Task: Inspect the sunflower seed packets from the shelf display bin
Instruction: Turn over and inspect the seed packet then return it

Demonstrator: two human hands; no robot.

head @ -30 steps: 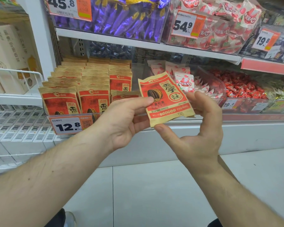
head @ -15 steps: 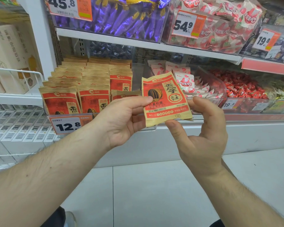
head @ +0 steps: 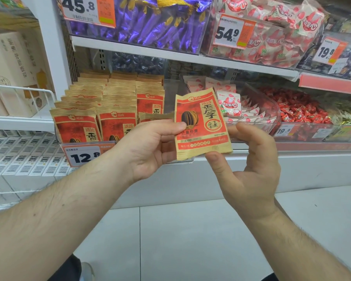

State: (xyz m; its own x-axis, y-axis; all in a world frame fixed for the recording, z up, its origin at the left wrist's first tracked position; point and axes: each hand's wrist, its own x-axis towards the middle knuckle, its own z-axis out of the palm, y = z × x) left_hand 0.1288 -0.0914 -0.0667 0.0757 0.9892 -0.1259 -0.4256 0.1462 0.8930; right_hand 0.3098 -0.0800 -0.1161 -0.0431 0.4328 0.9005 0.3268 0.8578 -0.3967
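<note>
Hands are raised in front of a shop shelf, and a single sunflower seed packet (head: 202,126) is held between them, upright with its printed red face toward the camera and tilted slightly. The packet's left edge is pinched by the left hand (head: 148,151), whose thumb is laid across the front at about 9 o'clock of the packet, over the picture of a striped seed. The right hand (head: 249,171) is cupped behind and under the packet: its thumb is pressed against the lower edge at about 6 o'clock, and its curled fingers are seen just past the right edge at 3 o'clock. Whether those fingers touch the back of the packet cannot be told.

At 9 o'clock from the held packet, the display bin (head: 107,144) is seen on the shelf, filled with rows of matching packets (head: 77,126) standing upright one behind another. A price tag (head: 82,157) reading 12.8 is fixed to the bin's front, partly hidden by the left wrist. At 3 o'clock, a clear bin of red wrapped sweets (head: 300,110) is placed, with pink-and-white sachets (head: 230,102) between it and the packet. At 12 o'clock, purple wrapped sweets (head: 160,23) are stacked on the upper shelf. White floor tiles (head: 190,240) are visible below the forearms.
</note>
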